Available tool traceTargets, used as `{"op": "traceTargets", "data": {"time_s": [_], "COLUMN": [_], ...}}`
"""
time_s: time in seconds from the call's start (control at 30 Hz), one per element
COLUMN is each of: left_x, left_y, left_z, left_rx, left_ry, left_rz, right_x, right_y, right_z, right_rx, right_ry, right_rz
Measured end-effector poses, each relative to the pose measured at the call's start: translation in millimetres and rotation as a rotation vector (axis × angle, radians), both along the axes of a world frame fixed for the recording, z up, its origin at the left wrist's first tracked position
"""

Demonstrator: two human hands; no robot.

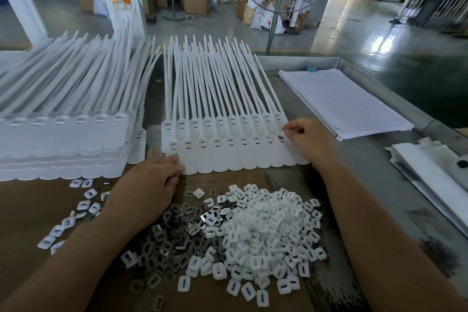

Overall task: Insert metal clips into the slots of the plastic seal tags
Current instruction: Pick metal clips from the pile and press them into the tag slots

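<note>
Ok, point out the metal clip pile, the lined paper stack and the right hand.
metal clip pile [169,238], head view: middle of the grey heap.
lined paper stack [347,101], head view: middle of the top sheet.
right hand [310,140], head view: back of the hand.

The left hand [152,182] covered the near left corner of the sheet of seal tags [228,154]. On the right hand [310,140], the curled fingers hid the gap between thumb and forefinger, so whether it held one of the metal clips [167,238] could not be told. Many clips lay buried under the white plastic caps [266,230]. The stack of tags [63,139] at the left was blurred and ran off the edge. The white sheets [430,167] at the right were cut off.
</note>
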State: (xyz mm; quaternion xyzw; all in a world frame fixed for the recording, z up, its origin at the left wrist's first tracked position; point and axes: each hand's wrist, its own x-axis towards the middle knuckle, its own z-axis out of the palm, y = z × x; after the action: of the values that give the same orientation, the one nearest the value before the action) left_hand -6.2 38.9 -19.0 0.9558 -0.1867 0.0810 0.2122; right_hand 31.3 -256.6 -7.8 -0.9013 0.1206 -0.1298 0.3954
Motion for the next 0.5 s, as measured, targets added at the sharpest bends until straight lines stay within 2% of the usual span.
{"op": "traceTargets", "data": {"time_s": [0.3, 0.5], "left_x": [-0.8, -0.5], "left_y": [-0.7, -1.1], "left_z": [0.1, 0.4], "left_rx": [-0.008, -0.002], "left_ry": [-0.003, 0.009], "left_rz": [0.005, 0.006], "right_x": [5.0, 8.2], "right_y": [-2.2, -4.5], "right_z": [-5.5, -10.5], "right_rx": [-0.045, 0.011], "right_ry": [0.042, 0.013], "right_rz": [0.063, 0.066]}}
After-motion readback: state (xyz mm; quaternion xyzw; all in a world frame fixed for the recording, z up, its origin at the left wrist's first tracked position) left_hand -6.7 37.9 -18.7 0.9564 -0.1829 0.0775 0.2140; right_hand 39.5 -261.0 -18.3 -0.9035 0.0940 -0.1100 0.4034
